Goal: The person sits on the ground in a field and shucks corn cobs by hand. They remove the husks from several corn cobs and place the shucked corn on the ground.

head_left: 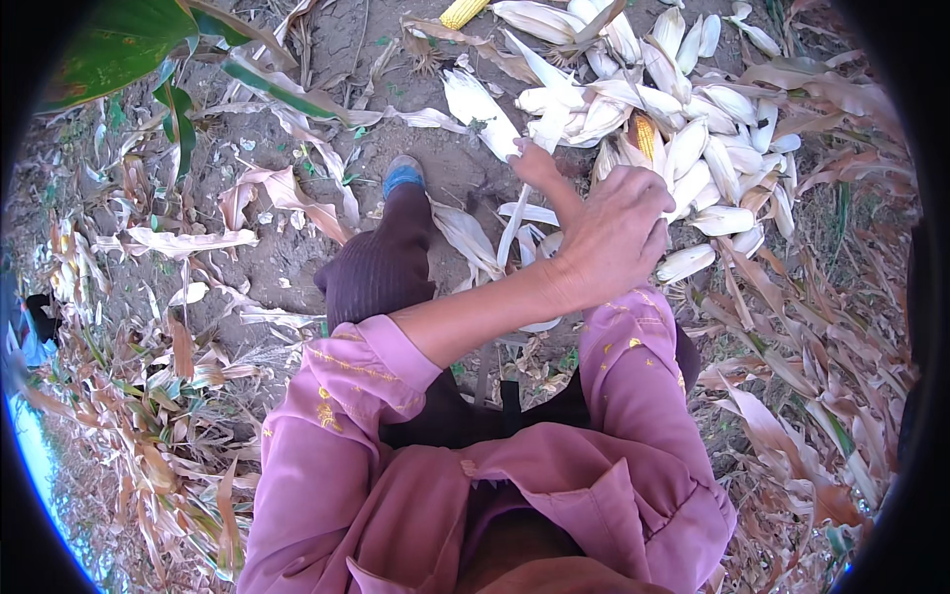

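Observation:
My forearms cross, the left one over the right. My left hand (623,226) is at the near left side of a heap of husked-over maize ears (686,156), its fingers curled and turned away from view. Just beyond its knuckles, yellow kernels of a partly opened maize ear (644,137) show between pale husks; whether my fingers hold that ear is hidden. My right hand (536,165) reaches out to the left beyond it, fingers closed at the lower end of a broad white maize husk (481,111). More pale husk strips (512,230) lie below that hand.
A bare yellow maize ear (464,11) lies at the top edge. My shod foot (404,172) rests on the soil left of the heap. Dry maize leaves (801,341) cover the ground at right and more lie at left. A green leaf (126,52) hangs at upper left.

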The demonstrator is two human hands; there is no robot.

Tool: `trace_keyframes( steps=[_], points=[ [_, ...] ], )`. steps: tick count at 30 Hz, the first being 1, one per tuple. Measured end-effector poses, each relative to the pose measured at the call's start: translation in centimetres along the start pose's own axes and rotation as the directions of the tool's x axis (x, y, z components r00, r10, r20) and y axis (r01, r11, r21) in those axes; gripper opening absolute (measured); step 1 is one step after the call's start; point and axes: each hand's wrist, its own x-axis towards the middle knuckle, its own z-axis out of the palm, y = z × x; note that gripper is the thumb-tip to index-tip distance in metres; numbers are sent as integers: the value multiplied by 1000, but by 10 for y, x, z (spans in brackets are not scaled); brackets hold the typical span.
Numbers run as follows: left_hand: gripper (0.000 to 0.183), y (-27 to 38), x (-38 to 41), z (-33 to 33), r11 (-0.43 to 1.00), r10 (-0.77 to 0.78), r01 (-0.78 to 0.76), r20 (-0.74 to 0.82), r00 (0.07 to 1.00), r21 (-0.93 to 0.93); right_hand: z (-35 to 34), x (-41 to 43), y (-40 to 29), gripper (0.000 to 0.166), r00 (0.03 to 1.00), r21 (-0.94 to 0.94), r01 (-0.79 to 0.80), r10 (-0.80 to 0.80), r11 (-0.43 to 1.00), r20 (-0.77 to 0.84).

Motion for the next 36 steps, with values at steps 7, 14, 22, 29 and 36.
trace_keyframes(
  steps=[7,14,22,29,36],
  points=[
    [18,3,3,-2,999,-28,29,60,998,-23,27,26,6,70,992,-96,2,-14,995,-125],
    [19,4,7,-2,995,-90,95,112,990,-41,30,34,-9,71,988,-197,-152,142,969,-64],
    [16,-10,6,2,996,-88,87,120,989,12,70,6,22,69,920,478,-368,238,797,312],
    [13,-31,11,3,993,-73,70,35,997,90,5,-74,9,58,858,857,-507,149,97,491],
    [34,-34,35,-16,979,-150,191,-376,914,75,-138,-161,-60,48,981,934,-189,23,303,191]
  ],
)
